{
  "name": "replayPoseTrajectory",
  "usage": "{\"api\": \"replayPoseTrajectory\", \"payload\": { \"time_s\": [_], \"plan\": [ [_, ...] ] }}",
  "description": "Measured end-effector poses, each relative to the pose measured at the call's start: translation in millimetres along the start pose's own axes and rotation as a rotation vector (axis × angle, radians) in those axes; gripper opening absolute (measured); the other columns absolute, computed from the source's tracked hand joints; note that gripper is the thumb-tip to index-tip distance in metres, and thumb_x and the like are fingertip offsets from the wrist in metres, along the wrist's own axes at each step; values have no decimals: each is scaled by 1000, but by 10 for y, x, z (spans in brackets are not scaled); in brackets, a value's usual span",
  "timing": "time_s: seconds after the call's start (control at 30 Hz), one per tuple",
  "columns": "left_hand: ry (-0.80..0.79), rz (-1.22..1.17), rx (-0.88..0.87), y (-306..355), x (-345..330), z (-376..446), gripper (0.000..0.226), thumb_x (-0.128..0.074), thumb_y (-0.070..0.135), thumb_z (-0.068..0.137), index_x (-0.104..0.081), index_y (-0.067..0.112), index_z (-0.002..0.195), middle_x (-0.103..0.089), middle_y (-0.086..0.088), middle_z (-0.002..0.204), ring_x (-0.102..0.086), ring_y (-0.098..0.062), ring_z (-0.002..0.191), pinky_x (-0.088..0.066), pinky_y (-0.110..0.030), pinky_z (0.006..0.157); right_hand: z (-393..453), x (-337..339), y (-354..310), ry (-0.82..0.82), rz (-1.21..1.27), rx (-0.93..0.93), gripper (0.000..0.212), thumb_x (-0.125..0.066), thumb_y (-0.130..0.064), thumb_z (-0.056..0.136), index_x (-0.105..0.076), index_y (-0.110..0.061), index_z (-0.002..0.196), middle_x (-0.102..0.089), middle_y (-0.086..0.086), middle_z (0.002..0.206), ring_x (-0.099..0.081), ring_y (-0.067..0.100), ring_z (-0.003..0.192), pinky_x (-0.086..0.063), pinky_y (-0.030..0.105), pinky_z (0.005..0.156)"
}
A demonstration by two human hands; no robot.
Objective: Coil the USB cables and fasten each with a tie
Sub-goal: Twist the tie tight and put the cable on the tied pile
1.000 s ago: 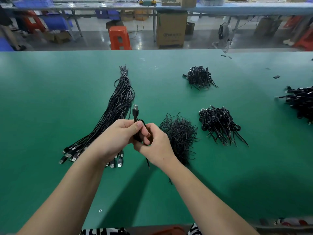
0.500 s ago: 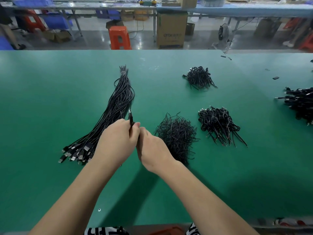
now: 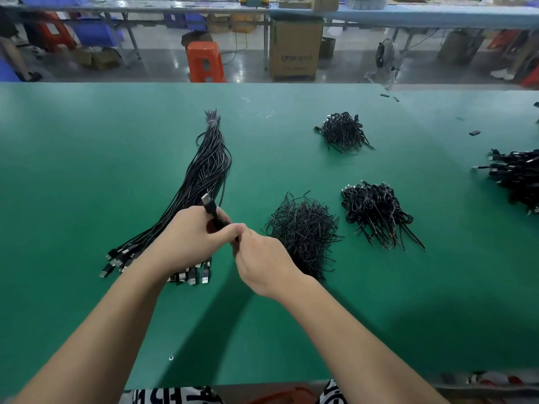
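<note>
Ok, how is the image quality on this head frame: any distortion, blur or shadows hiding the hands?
Head view: wide-angle bowing curves the green table at its far edge; lighting is even, without glare; soft arm shadows fall on the mat toward the near edge. The left hand, right hand and the USB cable between them are sharp; the background benches look softer.

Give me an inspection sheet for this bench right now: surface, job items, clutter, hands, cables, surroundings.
Surface: green bench top.
Job's things: pile of ties; two heaps of coiled cables.
Clutter: small black bits at far right.
Grippers: left hand grips a coiled USB cable; right hand pinches at it.
Cables: long uncoiled bundle; another stack at right edge.
Surroundings: orange stool, cardboard box.
</note>
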State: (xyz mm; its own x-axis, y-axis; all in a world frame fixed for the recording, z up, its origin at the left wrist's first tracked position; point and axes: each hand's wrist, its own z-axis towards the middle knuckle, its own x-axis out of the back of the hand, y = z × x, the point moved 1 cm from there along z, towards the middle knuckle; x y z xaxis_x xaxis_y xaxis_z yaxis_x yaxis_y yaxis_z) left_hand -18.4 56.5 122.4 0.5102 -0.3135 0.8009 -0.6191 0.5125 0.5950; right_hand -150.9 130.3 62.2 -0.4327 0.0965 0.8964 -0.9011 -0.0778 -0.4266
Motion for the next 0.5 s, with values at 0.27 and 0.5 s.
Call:
{"api": "replayPoseTrajectory", "payload": {
  "time_s": [0.27,0.5],
  "plan": [
    [87,19,19,-13,-21,43,24,-69,24,87,-63,35,67,-58,32,57,-56,10,57,-37,-6,51,53,83,-53,-31,418,-147,16,-49,-28,104,-54,-14,110,-59,1,90,-54,17,72,-41,32,61],
    [108,-61,12,-23,-43,105,21,-69,25,88,-63,32,69,-60,32,63,-56,10,63,-36,-7,53,64,150,-86,29,390,-151,23,-35,-24,107,-54,-11,110,-59,6,101,-55,28,90,-46,43,80]
  ]
}}
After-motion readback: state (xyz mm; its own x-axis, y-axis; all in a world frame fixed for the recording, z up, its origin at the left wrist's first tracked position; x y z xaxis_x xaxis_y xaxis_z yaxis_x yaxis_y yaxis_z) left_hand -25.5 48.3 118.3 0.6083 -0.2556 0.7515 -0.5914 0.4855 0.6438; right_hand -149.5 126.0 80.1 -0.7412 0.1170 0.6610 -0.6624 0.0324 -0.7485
